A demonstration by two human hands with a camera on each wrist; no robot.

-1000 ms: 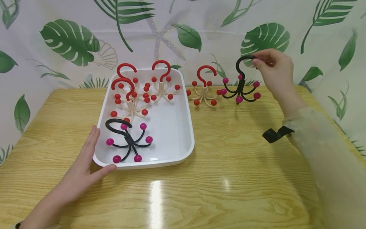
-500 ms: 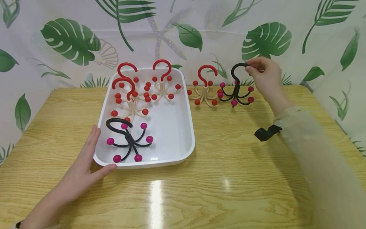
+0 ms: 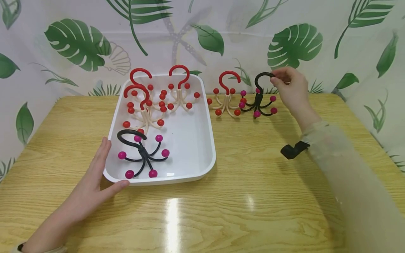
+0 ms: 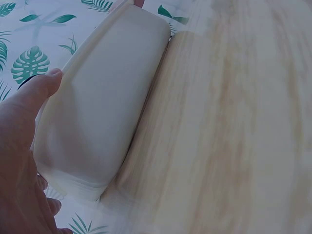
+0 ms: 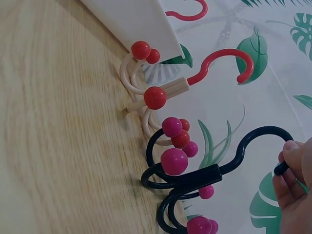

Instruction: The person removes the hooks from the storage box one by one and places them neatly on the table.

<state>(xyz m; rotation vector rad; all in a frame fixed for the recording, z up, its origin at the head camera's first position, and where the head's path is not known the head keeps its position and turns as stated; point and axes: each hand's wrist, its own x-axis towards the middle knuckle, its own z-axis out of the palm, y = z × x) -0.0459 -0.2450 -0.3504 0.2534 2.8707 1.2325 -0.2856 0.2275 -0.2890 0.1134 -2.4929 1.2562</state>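
Note:
My right hand pinches the hook end of a black multi-arm hook hanger with magenta ball tips. This hanger stands upright at the back of the table, close beside a cream hanger with a red hook and red balls. In the right wrist view, thumb and fingers close on the black hook's curved tip. My left hand lies along the front left corner of a white tray, thumb on the front rim and fingers straight along the left side. Inside the tray, a second black hanger leans near the front.
Behind it in the tray stand three cream hangers with red hooks, one at the back right and two at the left, partly overlapping. A leaf-patterned backdrop rises at the far edge of the wooden table.
My right hand has moved left and down with the black hanger, bringing it beside the cream hanger on the table. The left hand and the tray have kept their places.

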